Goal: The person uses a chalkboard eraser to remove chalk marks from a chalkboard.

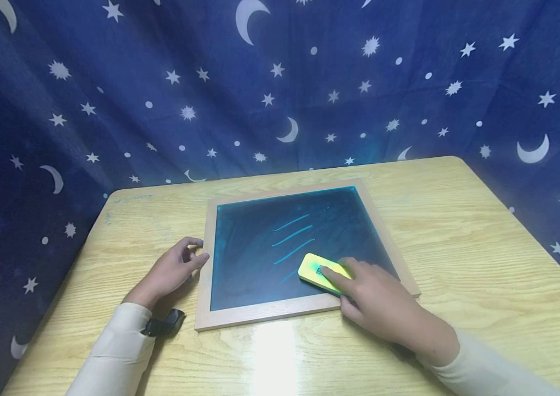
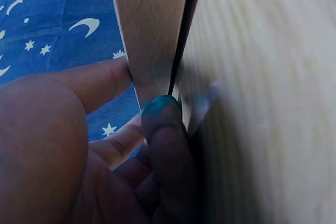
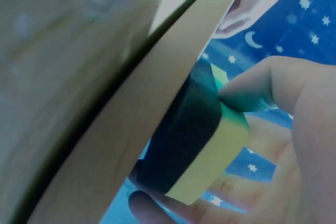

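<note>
A small chalkboard (image 1: pixel 245 253) in a light wooden frame lies flat on the table, with several blue slanted strokes (image 1: pixel 294 235) on its dark surface. My right hand (image 1: pixel 384 300) grips a yellow eraser (image 1: pixel 312 265) with a dark felt underside, over the board's lower right part. Its index finger lies along the eraser's top, and the lowest stroke runs up to the eraser. At the board's left side, my left hand (image 1: pixel 173 272) holds the frame's edge (image 2: pixel 152 30) between thumb and fingers. One fingertip (image 2: pixel 160 106), tinted blue, sits low by the tabletop.
The light wood table (image 1: pixel 483 264) extends around the board on all sides. Behind it hangs a dark blue curtain (image 1: pixel 240 82) with moons and stars. A black strap (image 1: pixel 163 324) circles the left sleeve. Faint blue smudges (image 1: pixel 131 199) mark the table's far left corner.
</note>
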Tool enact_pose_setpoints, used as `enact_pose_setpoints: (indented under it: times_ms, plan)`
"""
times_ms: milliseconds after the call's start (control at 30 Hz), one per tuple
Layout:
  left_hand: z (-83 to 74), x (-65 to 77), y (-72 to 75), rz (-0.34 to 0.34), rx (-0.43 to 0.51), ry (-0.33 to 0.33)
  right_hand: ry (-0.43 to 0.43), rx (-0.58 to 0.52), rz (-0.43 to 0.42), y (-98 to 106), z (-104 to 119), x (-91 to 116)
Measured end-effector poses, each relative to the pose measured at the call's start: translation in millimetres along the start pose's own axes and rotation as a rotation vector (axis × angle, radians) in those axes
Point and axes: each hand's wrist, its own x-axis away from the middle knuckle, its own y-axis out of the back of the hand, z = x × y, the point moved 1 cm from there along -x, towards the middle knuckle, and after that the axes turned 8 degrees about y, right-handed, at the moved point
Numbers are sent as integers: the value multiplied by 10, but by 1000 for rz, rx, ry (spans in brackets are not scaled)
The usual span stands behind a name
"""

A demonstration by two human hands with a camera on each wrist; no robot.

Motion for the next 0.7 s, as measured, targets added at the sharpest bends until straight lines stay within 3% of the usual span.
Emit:
enact_pose_setpoints:
  times_ms: [333,700]
  plan:
    - [-2,2,0,-1,0,-5,-3,-7,12,-10,57,2]
    - [-2,-1,-3,-2,6,-2,-59,19,24,21,-107,16]
